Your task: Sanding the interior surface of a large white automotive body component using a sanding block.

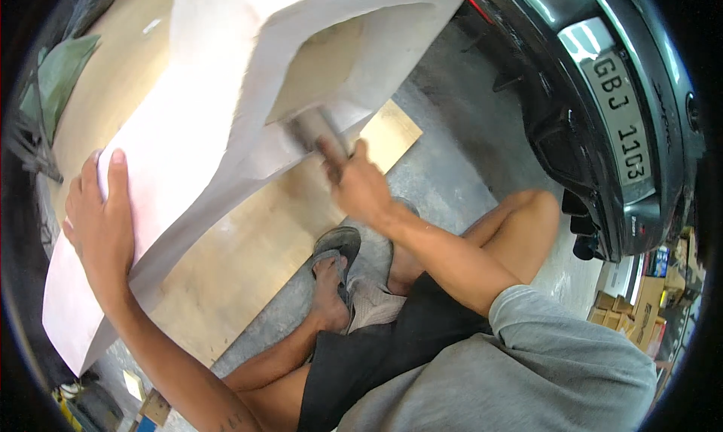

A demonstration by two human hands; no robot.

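Observation:
A large white moulded panel (203, 63), shaped like a car bumper, fills the upper left, with a recessed opening at its right part. My left hand (104, 217) lies on its outer surface with fingers outstretched, steadying nothing else. Gripped in my right hand (361, 180) is a flat grey-brown block (318, 127), blurred by motion. The block's far end meets the lower edge of the panel's recess; whether it presses there I cannot tell. Its exact kind is too smeared to make out.
Beneath the panel lies a plywood sheet (218, 281) on the grey concrete floor (444, 146). A dark car (542, 123) stands close on the right. Cardboard boxes (644, 311) are at the lower right. My sandalled foot (331, 281) rests near the sheet's edge.

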